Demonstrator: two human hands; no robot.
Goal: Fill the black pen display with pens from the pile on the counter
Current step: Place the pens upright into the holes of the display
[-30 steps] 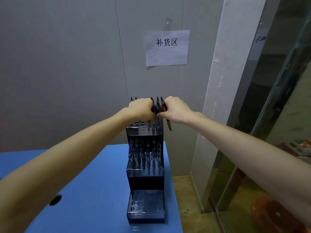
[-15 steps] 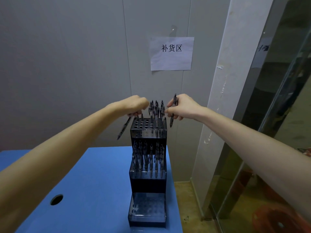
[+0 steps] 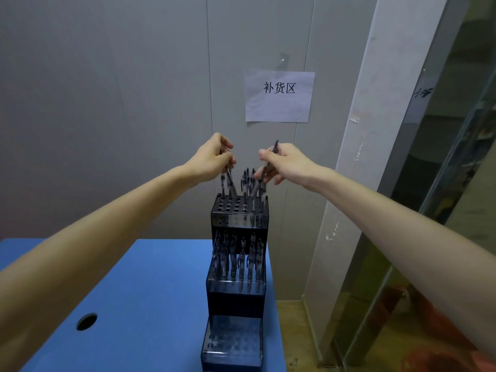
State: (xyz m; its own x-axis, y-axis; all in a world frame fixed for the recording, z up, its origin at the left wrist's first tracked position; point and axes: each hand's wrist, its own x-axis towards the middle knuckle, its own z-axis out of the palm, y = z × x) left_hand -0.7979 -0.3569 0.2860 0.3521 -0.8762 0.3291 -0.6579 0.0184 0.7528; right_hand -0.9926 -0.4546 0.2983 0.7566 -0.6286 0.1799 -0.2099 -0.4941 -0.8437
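A black three-tier pen display (image 3: 236, 302) stands at the right edge of the blue counter (image 3: 150, 296). Its top tier (image 3: 228, 218) holds several pens at the right and back, with open holes at the front left. The middle tier (image 3: 236, 287) is packed with pens. The bottom tier (image 3: 232, 345) holds none. My left hand (image 3: 214, 157) pinches a pen (image 3: 229, 183) whose tip points down over the top tier's left holes. My right hand (image 3: 285, 162) holds another pen (image 3: 264, 170), slanted above the tier's right side. No pile of pens is in view.
A grey wall with a paper sign (image 3: 279, 96) rises right behind the display. A round hole (image 3: 86, 321) sits in the counter at the left. A white pillar (image 3: 357, 183) and a glass partition (image 3: 442, 210) stand to the right, with floor below the counter edge.
Both hands have lifted from the top tier and moved apart. The left pen swung from slanting left of the display to pointing down over its left holes. The camera tilted slightly.
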